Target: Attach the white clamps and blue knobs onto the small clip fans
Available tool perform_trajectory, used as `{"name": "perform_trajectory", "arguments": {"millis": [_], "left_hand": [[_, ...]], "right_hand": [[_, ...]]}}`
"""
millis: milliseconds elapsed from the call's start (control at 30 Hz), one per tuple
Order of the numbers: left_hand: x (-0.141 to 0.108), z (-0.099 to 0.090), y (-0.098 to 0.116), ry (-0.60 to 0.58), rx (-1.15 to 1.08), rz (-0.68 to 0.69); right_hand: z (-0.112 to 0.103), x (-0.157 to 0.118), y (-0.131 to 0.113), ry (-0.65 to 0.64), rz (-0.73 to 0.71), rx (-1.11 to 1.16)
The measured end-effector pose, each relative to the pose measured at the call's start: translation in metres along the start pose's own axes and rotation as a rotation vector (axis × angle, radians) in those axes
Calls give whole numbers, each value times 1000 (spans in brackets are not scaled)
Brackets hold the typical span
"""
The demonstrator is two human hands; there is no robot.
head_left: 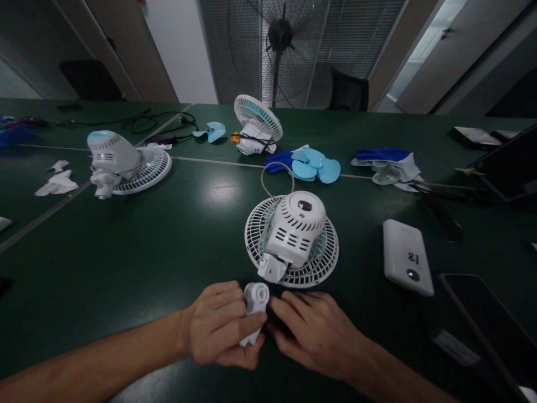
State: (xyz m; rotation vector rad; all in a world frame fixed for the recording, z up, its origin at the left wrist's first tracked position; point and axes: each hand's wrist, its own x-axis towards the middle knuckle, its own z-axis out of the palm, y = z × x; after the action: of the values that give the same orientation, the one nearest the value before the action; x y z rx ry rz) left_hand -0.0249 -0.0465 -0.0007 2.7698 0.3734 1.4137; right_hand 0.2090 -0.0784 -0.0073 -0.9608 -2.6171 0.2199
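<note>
My left hand (224,324) is closed around a small white plastic bracket (257,295) with a round, ringed end pointing up. Just right of it, my right hand (314,333) has its fingers bent inward, the tips close to the bracket; whatever they pinch is hidden. Directly beyond both hands, a small white fan (296,229) lies face down on its grille, the motor housing and a jointed neck uppermost. Its thin cable (263,182) loops behind it.
Two other small fans, one at the left (115,159) and one at the back (258,126), stand on the dark green table (201,235). Light blue fan blades (314,165) and blue-white gloves (388,162) lie behind. A white power bank (406,257) and a phone (482,313) are right.
</note>
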Motion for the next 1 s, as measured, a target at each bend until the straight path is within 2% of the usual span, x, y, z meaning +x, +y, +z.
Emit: {"name": "perform_trajectory", "arguments": {"millis": [133, 200, 533, 667, 1000], "left_hand": [[2, 1, 1, 108, -54, -140], [1, 1, 2, 123, -60, -159], [1, -3, -1, -67, -166, -69], [0, -3, -2, -111, -159, -101], [1, -3, 0, -97, -149, -120]], "right_hand": [[-1, 3, -2, -93, 54, -16], [1, 3, -2, -84, 71, -28], [5, -3, 0, 29, 129, -8], [6, -2, 2, 52, 131, -1], [4, -2, 1, 71, 122, 5]]}}
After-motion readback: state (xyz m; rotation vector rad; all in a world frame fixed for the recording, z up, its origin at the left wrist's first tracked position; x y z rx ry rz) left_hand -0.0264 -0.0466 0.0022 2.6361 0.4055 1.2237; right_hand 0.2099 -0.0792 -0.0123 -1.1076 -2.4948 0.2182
